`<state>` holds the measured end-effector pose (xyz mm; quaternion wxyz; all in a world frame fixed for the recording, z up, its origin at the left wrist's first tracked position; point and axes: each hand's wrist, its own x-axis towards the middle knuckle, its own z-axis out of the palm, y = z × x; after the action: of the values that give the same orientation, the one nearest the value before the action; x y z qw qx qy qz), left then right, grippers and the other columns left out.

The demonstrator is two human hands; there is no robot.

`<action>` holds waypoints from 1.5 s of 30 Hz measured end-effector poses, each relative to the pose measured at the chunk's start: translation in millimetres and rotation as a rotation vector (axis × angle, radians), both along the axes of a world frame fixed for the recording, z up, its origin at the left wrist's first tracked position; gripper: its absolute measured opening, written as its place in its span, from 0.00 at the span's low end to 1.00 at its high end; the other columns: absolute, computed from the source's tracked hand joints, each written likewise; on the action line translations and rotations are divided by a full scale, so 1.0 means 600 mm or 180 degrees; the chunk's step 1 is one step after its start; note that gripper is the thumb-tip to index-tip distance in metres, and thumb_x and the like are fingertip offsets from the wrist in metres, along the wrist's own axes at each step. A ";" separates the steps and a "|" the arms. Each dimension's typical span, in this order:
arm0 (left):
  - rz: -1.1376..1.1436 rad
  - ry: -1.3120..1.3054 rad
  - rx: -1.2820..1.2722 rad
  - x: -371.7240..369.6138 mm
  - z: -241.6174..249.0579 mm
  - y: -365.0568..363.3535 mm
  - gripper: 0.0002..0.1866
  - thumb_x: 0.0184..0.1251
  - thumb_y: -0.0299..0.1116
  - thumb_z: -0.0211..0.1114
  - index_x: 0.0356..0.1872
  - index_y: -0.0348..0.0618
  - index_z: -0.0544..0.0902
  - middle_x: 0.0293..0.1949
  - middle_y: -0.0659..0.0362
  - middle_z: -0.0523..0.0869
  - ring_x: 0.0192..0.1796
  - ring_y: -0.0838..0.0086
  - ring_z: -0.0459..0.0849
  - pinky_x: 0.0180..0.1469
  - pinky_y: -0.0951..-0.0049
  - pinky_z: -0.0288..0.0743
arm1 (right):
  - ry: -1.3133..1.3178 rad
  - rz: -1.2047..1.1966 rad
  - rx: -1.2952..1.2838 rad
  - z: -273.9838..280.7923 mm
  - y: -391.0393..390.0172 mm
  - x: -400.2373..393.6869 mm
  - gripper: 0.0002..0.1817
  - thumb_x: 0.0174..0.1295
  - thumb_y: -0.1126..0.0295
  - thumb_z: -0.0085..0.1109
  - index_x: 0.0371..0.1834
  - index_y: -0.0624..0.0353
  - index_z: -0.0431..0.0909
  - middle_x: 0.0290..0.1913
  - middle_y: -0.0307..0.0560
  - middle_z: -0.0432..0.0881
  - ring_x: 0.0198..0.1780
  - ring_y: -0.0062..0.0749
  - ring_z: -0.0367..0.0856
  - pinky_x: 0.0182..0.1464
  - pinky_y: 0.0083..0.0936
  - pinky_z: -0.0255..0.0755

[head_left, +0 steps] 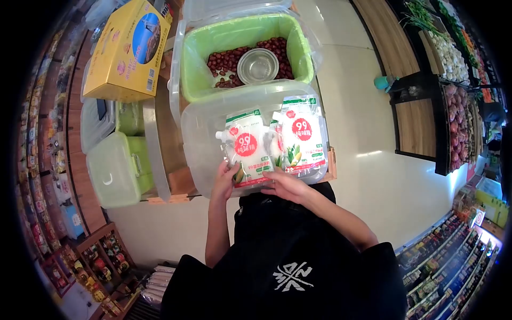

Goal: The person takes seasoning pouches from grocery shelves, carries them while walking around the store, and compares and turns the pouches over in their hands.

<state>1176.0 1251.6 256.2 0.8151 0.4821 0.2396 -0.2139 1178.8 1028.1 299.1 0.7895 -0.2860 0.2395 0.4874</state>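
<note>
My left hand [225,181] grips the lower left edge of a white spouted pouch [246,146] with a red round label, thumb on its front. At that pouch's lower right corner, my right hand [288,185] pinches its edge, the other fingers partly hidden underneath. A second white pouch [302,136] lies to the right, and part of another pouch [276,143] shows between the two. Beneath them is a translucent plastic lid [205,128], resting against the front of a green bin [250,26]. In the bin, a metal bowl [258,66] sits among dried red dates [221,61].
Left of the bin stands a yellow carton [126,53]. Nearer me are a green bin with a pale lid [109,170] and a dark phone-like object [101,109]. Produce racks with garlic [450,58] and onions [457,125] stand across the aisle. Packed shelves [453,266] are lower right.
</note>
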 end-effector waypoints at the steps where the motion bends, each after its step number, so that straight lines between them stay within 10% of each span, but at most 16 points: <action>1: -0.0003 0.0032 0.0113 0.004 -0.003 0.005 0.25 0.69 0.27 0.57 0.65 0.39 0.63 0.58 0.56 0.75 0.59 0.72 0.74 0.59 0.70 0.69 | 0.0000 0.0012 -0.0025 0.005 0.005 0.004 0.34 0.66 0.63 0.57 0.70 0.55 0.50 0.64 0.46 0.67 0.63 0.34 0.68 0.66 0.39 0.60; 5: 0.0613 -0.0919 0.2003 0.000 0.014 0.013 0.27 0.67 0.27 0.60 0.65 0.37 0.62 0.57 0.52 0.74 0.59 0.69 0.74 0.60 0.71 0.67 | -0.1165 0.0855 -0.1215 0.028 0.005 -0.005 0.48 0.65 0.60 0.59 0.75 0.57 0.30 0.67 0.57 0.61 0.62 0.36 0.68 0.62 0.28 0.65; 7: 0.0559 -0.1575 0.3479 0.006 0.050 0.014 0.26 0.66 0.27 0.61 0.63 0.37 0.63 0.56 0.51 0.74 0.59 0.68 0.74 0.61 0.71 0.67 | -0.2047 0.1003 -0.1541 0.049 -0.021 -0.022 0.40 0.63 0.59 0.61 0.71 0.64 0.49 0.59 0.54 0.71 0.53 0.31 0.74 0.53 0.25 0.70; 11: -0.0052 -0.1542 0.1895 0.015 0.058 0.004 0.26 0.65 0.28 0.62 0.62 0.37 0.64 0.55 0.51 0.75 0.59 0.69 0.74 0.57 0.71 0.70 | -0.2731 0.0523 -0.2232 0.062 -0.071 -0.051 0.20 0.63 0.64 0.61 0.56 0.61 0.73 0.44 0.40 0.78 0.34 0.14 0.73 0.36 0.17 0.71; 17: -0.1624 -0.1075 0.1191 0.034 0.090 -0.124 0.29 0.66 0.31 0.62 0.66 0.38 0.60 0.59 0.49 0.71 0.60 0.66 0.73 0.53 0.69 0.75 | -0.2093 -0.2382 -0.2755 0.005 -0.129 -0.046 0.08 0.67 0.70 0.54 0.45 0.61 0.75 0.39 0.35 0.76 0.41 0.15 0.69 0.47 0.15 0.64; 31: -0.1837 -0.0341 0.0053 0.042 0.039 -0.146 0.30 0.71 0.36 0.56 0.70 0.43 0.57 0.65 0.49 0.64 0.64 0.66 0.70 0.60 0.66 0.71 | -0.2179 -0.1372 -0.3877 -0.095 -0.185 0.013 0.28 0.58 0.66 0.65 0.59 0.64 0.67 0.46 0.44 0.73 0.44 0.24 0.71 0.45 0.22 0.71; 45: -0.1573 -0.0119 0.0253 0.053 0.043 -0.141 0.31 0.71 0.37 0.58 0.69 0.34 0.58 0.59 0.51 0.72 0.58 0.71 0.73 0.57 0.73 0.70 | -0.0370 -0.1563 -0.1324 -0.003 -0.169 -0.005 0.25 0.66 0.65 0.55 0.61 0.69 0.65 0.52 0.49 0.78 0.52 0.31 0.79 0.53 0.28 0.75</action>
<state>1207.7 1166.8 282.2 0.7227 0.5616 0.1076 -0.3882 1175.9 926.5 297.4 0.8204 -0.4023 0.3503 0.2060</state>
